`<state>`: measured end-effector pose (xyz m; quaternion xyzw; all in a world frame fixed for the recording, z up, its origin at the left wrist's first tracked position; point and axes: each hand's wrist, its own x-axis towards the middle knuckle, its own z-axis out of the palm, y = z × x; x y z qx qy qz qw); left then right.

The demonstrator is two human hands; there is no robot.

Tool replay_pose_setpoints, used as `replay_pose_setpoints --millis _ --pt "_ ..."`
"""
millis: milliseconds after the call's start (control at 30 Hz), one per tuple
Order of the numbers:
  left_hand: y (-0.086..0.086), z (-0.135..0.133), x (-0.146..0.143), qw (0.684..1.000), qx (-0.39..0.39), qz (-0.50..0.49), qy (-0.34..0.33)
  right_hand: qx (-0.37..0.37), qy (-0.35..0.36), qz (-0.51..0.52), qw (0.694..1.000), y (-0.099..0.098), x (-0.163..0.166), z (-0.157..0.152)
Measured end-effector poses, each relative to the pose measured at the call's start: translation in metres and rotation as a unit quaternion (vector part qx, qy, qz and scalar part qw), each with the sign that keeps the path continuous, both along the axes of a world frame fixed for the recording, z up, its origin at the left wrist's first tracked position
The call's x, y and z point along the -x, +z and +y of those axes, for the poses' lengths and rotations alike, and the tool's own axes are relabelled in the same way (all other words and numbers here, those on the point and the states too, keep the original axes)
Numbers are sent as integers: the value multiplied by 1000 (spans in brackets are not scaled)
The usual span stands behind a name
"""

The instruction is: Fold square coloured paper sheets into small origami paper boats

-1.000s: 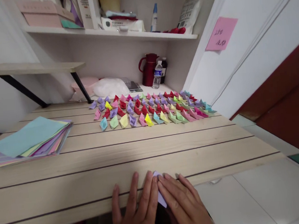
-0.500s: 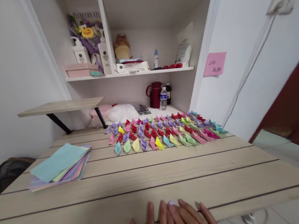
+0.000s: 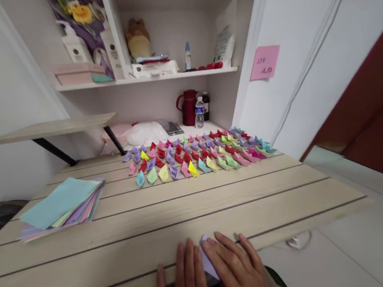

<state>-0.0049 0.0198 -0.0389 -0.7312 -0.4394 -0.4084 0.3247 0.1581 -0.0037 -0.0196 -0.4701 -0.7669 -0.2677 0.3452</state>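
Observation:
My left hand [image 3: 185,276] and my right hand [image 3: 237,264] lie side by side at the near edge of the wooden table [image 3: 190,206]. Both press flat on a small lilac piece of folded paper [image 3: 206,260], which peeks out between them. Their fingers are stretched forward and held close together. Farther back stand several rows of small folded paper boats [image 3: 195,154] in many colours. A stack of coloured paper sheets [image 3: 61,206] lies at the left, away from both hands.
A low wooden shelf on black brackets [image 3: 49,129] overhangs the table's back left. Behind the boats stand a red jug [image 3: 188,106], a water bottle [image 3: 199,112] and a white bag [image 3: 145,133]. A pink note [image 3: 264,62] sticks to the wall. White floor lies right.
The view tilted up, then partly back down and swung a little. Both hands stayed pressed on the lilac paper at the table's near edge.

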Motion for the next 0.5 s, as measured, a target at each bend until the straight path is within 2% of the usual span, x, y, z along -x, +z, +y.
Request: replay_pose_setpoints --millis 100,267,367,433,500 --pt "3 -10 9 999 23 -9 -23 20 2 9 1000 11 2 -5" --pt "2 -18 17 997 60 -32 -48 63 42 43 996 19 -1 -11" --pt "5 -24 16 991 111 -52 -45 82 86 112 987 25 -6 -16" --pt "10 -30 14 979 167 -100 -59 109 129 195 966 30 -9 -21" --pt "19 -35 12 950 230 -192 -90 166 181 306 920 36 -9 -28"
